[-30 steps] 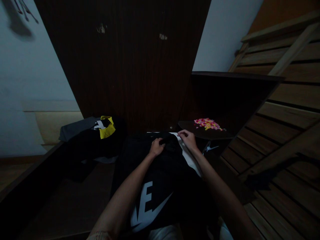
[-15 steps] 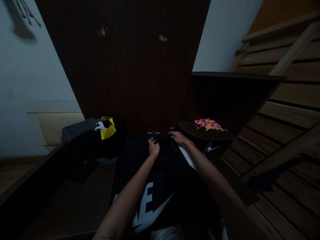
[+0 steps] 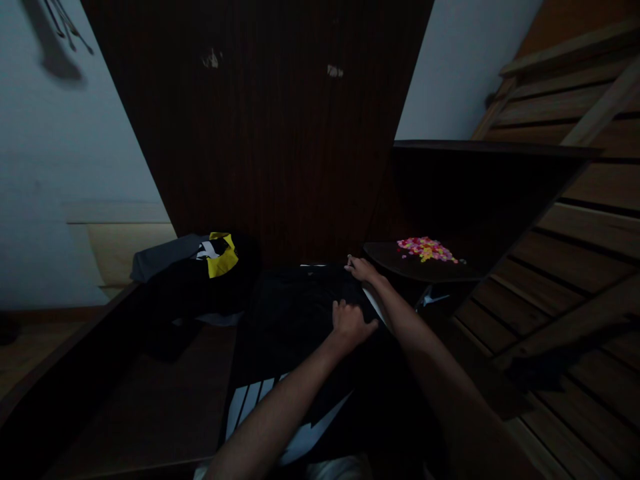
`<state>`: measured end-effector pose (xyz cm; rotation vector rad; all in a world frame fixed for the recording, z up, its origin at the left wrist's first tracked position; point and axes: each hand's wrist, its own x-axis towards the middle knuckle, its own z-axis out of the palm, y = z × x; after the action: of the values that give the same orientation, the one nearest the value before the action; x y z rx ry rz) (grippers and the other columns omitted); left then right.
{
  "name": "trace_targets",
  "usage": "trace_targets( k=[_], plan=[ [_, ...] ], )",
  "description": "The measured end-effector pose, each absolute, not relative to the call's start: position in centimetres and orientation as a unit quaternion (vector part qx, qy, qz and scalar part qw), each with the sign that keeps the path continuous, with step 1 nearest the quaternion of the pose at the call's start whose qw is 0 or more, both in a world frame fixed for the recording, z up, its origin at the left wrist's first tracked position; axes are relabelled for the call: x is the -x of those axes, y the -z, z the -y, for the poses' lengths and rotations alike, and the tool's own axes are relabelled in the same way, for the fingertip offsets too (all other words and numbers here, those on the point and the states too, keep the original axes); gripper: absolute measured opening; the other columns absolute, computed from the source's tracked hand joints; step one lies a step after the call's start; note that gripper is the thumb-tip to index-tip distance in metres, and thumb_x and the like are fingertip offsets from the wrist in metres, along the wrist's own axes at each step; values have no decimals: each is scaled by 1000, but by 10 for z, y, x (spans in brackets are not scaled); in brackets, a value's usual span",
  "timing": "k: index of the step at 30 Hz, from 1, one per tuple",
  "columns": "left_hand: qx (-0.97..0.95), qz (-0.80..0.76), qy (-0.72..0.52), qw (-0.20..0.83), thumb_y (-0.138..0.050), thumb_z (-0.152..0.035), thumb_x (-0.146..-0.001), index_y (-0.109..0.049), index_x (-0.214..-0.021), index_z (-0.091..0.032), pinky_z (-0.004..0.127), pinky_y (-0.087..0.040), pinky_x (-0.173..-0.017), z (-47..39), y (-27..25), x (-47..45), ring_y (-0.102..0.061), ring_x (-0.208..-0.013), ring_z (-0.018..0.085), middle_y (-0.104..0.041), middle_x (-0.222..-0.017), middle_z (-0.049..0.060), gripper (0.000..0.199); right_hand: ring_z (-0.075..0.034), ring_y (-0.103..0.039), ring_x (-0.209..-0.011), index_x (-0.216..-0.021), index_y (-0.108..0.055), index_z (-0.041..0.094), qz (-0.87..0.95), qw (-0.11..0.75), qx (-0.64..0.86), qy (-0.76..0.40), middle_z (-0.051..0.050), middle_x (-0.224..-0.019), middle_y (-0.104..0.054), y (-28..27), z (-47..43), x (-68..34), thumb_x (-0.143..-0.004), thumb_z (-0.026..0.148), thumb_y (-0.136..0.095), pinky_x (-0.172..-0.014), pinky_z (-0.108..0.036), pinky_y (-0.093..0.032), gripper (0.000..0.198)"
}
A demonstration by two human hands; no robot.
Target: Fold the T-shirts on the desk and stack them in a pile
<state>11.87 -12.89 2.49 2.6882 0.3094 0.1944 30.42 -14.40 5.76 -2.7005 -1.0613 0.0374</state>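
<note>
A black garment (image 3: 290, 300) with large white lettering and a white swoosh lies spread out before me; its exact kind I cannot make out. Over its right half is my left hand (image 3: 350, 320), fingers apart and thumb pointing right, touching or just above the cloth. My right hand (image 3: 362, 268) rests at the garment's far right corner, its fingers extended toward the far edge. A strip of white (image 3: 374, 303) shows along the garment's right side, beside my right forearm. Dim light hides the folds.
Folded dark clothing with a yellow patch (image 3: 223, 261) is piled at the left. On a rounded dark shelf (image 3: 380, 252) at the right lies a heap of small colourful pieces (image 3: 427, 249). A tall brown panel (image 3: 280, 153) stands behind; wooden slats (image 3: 590, 220) rise at the right.
My left hand has moved right and nearer to me, away from the garment's far edge. My right hand stays by the far right corner. The view has shifted slightly.
</note>
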Motion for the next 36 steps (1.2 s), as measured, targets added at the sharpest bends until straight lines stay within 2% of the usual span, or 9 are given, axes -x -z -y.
trace_targets(
  k=[2, 7, 12, 16, 20, 25, 28, 33, 36],
  plan=[
    [-971, -118, -32, 203, -57, -55, -79, -70, -104, -12, 56, -26, -109, 135, -25, -125, -51, -123, 39, -68, -115, 23, 52, -23, -62, -99, -103, -60, 20, 370, 105, 923, 5, -10, -108, -68, -61, 145, -303, -94, 29, -51, -77, -28, -41, 15],
    [-980, -52, 38, 191, -46, -37, -88, -68, -105, -12, 52, -31, -107, 139, -35, -128, -62, -112, 33, -69, -112, 22, 38, -23, -62, -98, -108, -56, 21, 385, 63, 919, 47, -11, -112, -62, -71, 144, -301, -98, 31, -42, -76, -30, -42, 20],
    [-984, 44, 0, 172, -40, -32, -92, -62, -110, -12, 46, -38, -102, 130, -36, -121, -66, -105, 28, -71, -108, 18, 35, -26, -63, -98, -115, -53, 22, 387, 37, 920, 43, -13, -119, -56, -66, 145, -298, -99, 32, -37, -78, -34, -43, 24],
    [-978, 100, -36, 179, -35, -29, -96, -62, -101, -17, 43, -43, -96, 123, -25, -112, -65, -101, 25, -70, -105, 13, 30, -28, -62, -104, -117, -52, 23, 363, 17, 932, -3, -14, -123, -52, -48, 148, -294, -98, 29, -41, -82, -37, -45, 23],
    [-966, 98, -135, 200, -36, -32, -97, -63, -94, -19, 41, -40, -97, 104, -20, -99, -60, -104, 23, -68, -103, 10, 30, -29, -62, -106, -121, -49, 23, 308, 76, 948, 0, -14, -127, -46, -36, 149, -287, -96, 30, -47, -84, -38, -47, 26],
    [-955, -80, -218, 187, -33, -30, -98, -62, -96, -20, 43, -40, -95, 42, -25, -82, -54, -104, 26, -64, -105, 11, 31, -28, -62, -108, -126, -43, 22, 178, 187, 966, -8, -14, -128, -45, -40, 151, -274, -93, 34, -50, -86, -36, -48, 35],
    [-951, -182, -214, 133, -34, -30, -96, -61, -101, -19, 45, -41, -95, -1, -25, -66, -53, -107, 29, -61, -112, 13, 29, -30, -62, -109, -126, -43, 21, 152, 222, 963, -9, -17, -129, -46, -43, 157, -261, -93, 40, -48, -86, -38, -48, 39],
    [-956, -217, -184, 80, -34, -34, -94, -59, -108, -18, 47, -42, -94, -44, -15, -31, -52, -110, 33, -60, -118, 16, 33, -35, -58, -114, -125, -43, 20, 160, 244, 956, -23, -19, -129, -51, -35, 187, -232, -88, 58, -49, -91, -44, -46, 54],
    [-962, -206, -175, 48, -34, -40, -95, -59, -112, -17, 44, -43, -95, -55, -11, -17, -54, -111, 32, -60, -120, 15, 38, -33, -58, -116, -123, -44, 20, 188, 262, 945, -46, -19, -131, -54, -25, 209, -216, -82, 55, -61, -94, -43, -45, 58]
  ],
)
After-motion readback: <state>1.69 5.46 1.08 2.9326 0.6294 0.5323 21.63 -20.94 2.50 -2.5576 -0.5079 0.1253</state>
